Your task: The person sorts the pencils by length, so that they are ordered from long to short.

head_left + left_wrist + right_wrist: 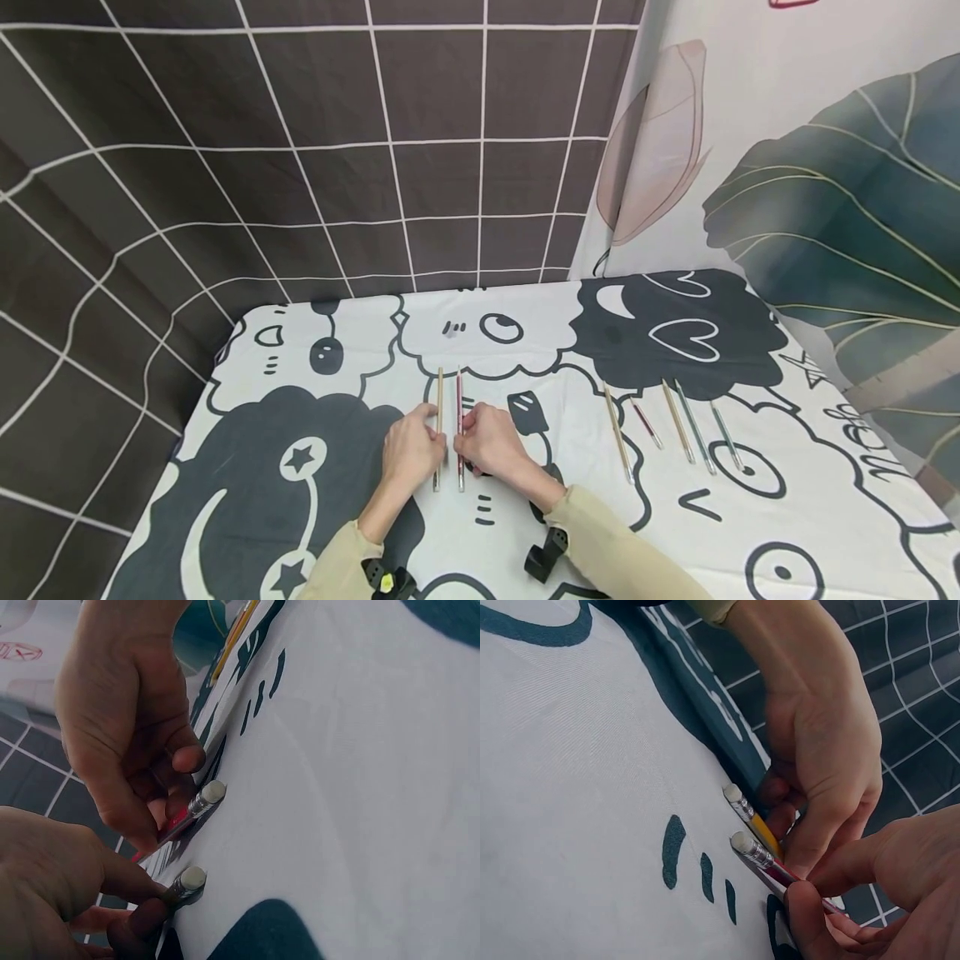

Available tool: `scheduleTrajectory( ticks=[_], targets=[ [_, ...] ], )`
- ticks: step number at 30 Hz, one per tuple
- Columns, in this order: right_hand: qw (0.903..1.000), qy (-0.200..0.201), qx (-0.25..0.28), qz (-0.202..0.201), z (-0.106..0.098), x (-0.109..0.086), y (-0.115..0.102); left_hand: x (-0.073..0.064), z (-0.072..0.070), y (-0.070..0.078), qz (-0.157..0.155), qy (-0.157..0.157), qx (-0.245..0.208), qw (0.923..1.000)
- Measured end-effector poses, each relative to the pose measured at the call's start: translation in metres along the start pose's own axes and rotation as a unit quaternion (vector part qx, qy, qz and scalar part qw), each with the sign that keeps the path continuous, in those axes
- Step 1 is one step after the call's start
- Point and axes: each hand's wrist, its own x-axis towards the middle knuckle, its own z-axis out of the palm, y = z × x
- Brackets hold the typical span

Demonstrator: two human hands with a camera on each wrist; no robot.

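Note:
In the head view two pencils lie side by side near the middle of the cloth, nearly parallel. My left hand [412,450] pinches the yellow pencil [439,387] between thumb and finger. Just to its right, my right hand [491,442] grips the red pencil [460,392]. Both eraser ends point toward me. In the left wrist view the red pencil's white eraser [214,791] and the yellow pencil's eraser [193,878] stick out of the hands close to the cloth. The right wrist view shows the yellow barrel [761,829] beside the red one.
On the right of the table lie several more pencils: a gold one [618,433], a short red one [647,423], another gold one [678,423] and green ones [695,429]. A patterned black-and-white cloth [525,533] covers the table. A dark grid curtain [435,183] hangs behind.

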Motion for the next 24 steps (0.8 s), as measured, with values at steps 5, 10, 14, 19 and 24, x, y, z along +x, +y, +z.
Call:
scheduleTrajectory(
  ticks=[5,10,14,19,24],
  targets=[
    [1.0,-0.001,-0.009,0.002,0.0004,0.0008,-0.0005,0.0001,0.0011,-0.0001,-0.001,-0.001,0.0,1.0],
    [0.9997,0.003,-0.025,-0.001,0.001,0.0016,-0.0011,-0.0007,0.0014,-0.0008,-0.001,-0.001,0.001,1.0],
    [0.9993,0.007,-0.036,0.002,0.0018,0.0023,-0.0022,-0.0012,0.0017,-0.0012,-0.001,-0.001,0.002,1.0],
    [0.9989,0.007,-0.047,0.007,0.0026,0.0032,-0.0035,-0.0016,0.0016,-0.001,-0.001,-0.001,0.004,1.0],
    [0.9981,0.008,-0.061,-0.004,0.0035,0.0056,-0.0033,-0.0014,0.0011,-0.0011,0.001,0.001,0.006,1.0]
  ],
)
